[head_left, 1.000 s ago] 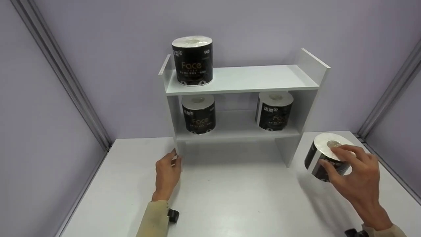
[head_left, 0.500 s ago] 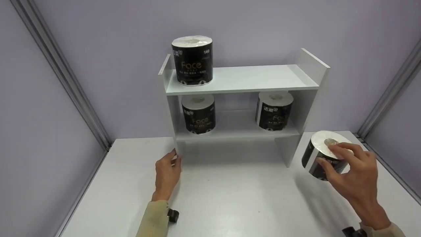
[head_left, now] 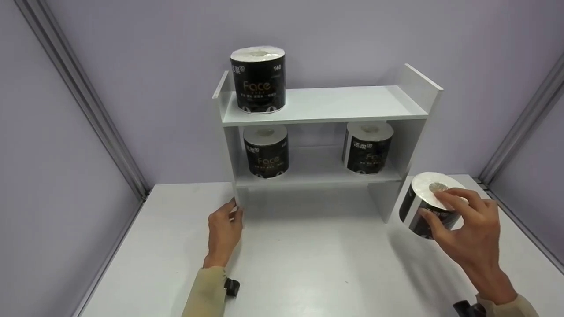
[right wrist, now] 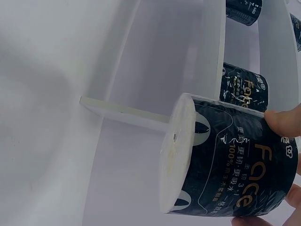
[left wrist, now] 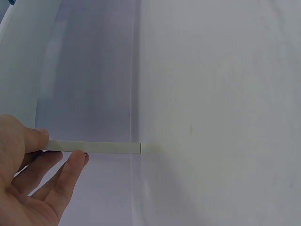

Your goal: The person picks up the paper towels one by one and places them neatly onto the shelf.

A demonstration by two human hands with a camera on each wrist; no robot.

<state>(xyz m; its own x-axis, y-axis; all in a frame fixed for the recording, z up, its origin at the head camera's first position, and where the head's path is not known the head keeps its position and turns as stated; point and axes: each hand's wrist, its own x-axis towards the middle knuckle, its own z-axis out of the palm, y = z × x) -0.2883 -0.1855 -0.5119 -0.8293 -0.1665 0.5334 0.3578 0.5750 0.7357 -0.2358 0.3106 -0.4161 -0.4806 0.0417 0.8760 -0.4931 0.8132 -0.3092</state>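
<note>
A white two-tier shelf rack [head_left: 343,104] stands on the table. My left hand [head_left: 224,235] grips the lower part of its left side panel; in the left wrist view the thumb and fingers lie on either side of the panel's edge [left wrist: 103,147]. To the right of the rack, my right hand [head_left: 473,233] holds a toilet roll [right wrist: 225,160] in a black "Face" wrapper, slightly tilted above the table. Its thumb is on the side and fingers are at the top. One matching roll [head_left: 257,86] stands on the top shelf at left.
On the middle shelf stand two more black-wrapped rolls, a left roll [head_left: 266,156] and a right roll [head_left: 368,154]. The white table [head_left: 304,273] is bounded by pale wall panels with metal corner profiles [head_left: 88,101].
My right hand has moved slightly left and up with the toilet roll, closer to the rack's right side. My left hand has stayed on the side panel.
</note>
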